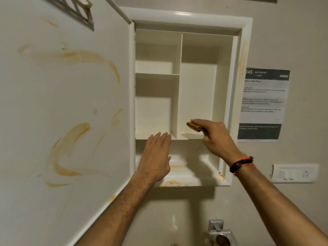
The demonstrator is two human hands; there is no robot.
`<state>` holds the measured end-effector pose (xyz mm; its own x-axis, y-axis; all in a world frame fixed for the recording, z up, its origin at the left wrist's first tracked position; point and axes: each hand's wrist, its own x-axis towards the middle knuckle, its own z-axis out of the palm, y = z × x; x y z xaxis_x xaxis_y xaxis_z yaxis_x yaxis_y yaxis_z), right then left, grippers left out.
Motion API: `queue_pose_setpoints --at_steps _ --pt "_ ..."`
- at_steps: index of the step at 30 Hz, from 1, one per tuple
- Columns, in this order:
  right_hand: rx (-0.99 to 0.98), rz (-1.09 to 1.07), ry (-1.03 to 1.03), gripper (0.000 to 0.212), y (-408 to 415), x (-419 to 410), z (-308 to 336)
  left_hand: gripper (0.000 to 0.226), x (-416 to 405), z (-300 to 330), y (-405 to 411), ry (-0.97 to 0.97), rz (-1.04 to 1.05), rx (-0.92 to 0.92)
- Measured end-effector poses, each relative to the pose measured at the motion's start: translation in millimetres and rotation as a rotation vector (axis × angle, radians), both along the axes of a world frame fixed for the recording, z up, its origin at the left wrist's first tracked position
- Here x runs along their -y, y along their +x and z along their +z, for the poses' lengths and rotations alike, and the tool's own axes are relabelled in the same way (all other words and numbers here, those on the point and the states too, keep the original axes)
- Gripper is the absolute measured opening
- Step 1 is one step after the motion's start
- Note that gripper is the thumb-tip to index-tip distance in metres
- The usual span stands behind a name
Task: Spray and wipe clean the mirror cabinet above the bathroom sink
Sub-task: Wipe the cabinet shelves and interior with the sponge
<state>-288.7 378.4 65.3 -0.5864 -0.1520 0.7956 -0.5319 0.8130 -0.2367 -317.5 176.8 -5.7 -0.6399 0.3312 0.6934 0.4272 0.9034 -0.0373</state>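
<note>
The white mirror cabinet (pixel 188 16) hangs on the wall with its door (pixel 62 107) swung open to the left. Orange-yellow smears streak the door's inner face, the bottom shelf (pixel 177 180) and the right frame. My right hand (pixel 214 137) holds a folded yellow cloth (pixel 193 126) against the floor of the tall right compartment. My left hand (pixel 156 157) has straight fingers, its tips resting on the front edge of the middle shelf (pixel 154 135). The shelves hold nothing. No spray bottle is in view.
A printed paper notice (pixel 264 103) is stuck on the wall right of the cabinet. Below it sits a white switch and socket plate (pixel 294 173). A metal tap (pixel 220 233) shows at the bottom edge. A black and orange band circles my right wrist.
</note>
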Motion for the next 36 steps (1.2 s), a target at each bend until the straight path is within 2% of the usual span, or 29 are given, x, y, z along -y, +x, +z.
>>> queue_pose_setpoints --at_steps 4,7,10,12,15,17,19,22,24,26,28,32,36 --pt "0.11 -0.059 0.277 0.051 -10 22 -19 0.074 4 1 1 -0.01 -0.025 0.016" --pt "0.063 -0.093 0.289 0.062 -6 20 -41 0.076 7 4 1 -0.019 -0.048 0.025" --pt "0.014 -0.003 0.098 0.061 7 9 -45 0.074 10 8 2 -0.024 -0.071 0.033" --pt "0.01 0.058 -0.104 0.056 17 2 -50 0.07 13 12 4 0.013 -0.105 0.059" --pt "0.057 0.034 -0.418 0.056 24 -13 -63 0.065 19 20 4 0.057 -0.121 0.069" --pt "0.104 0.006 -0.481 0.059 23 -22 -73 0.062 24 25 3 0.058 -0.097 0.074" --pt "0.099 -0.02 -0.364 0.055 20 -24 -81 0.059 27 29 1 0.032 -0.073 0.093" --pt "0.056 -0.065 -0.056 0.053 11 -21 -93 0.061 32 28 -1 -0.005 -0.058 0.132" --pt "0.164 -0.117 0.125 0.05 6 -15 -102 0.065 36 27 -2 -0.008 -0.065 0.145" --pt "0.28 -0.159 0.221 0.044 4 -10 -116 0.068 37 26 -4 -0.012 -0.07 0.157" --pt "0.29 -0.186 0.303 0.043 3 -8 -128 0.07 39 25 -5 -0.014 -0.066 0.163" --pt "0.266 -0.16 0.313 0.045 -6 -13 -128 0.07 39 23 -7 0.001 -0.065 0.177" --pt "0.453 -0.152 0.228 0.04 -40 -14 -109 0.071 38 23 -6 0.02 -0.069 0.177"
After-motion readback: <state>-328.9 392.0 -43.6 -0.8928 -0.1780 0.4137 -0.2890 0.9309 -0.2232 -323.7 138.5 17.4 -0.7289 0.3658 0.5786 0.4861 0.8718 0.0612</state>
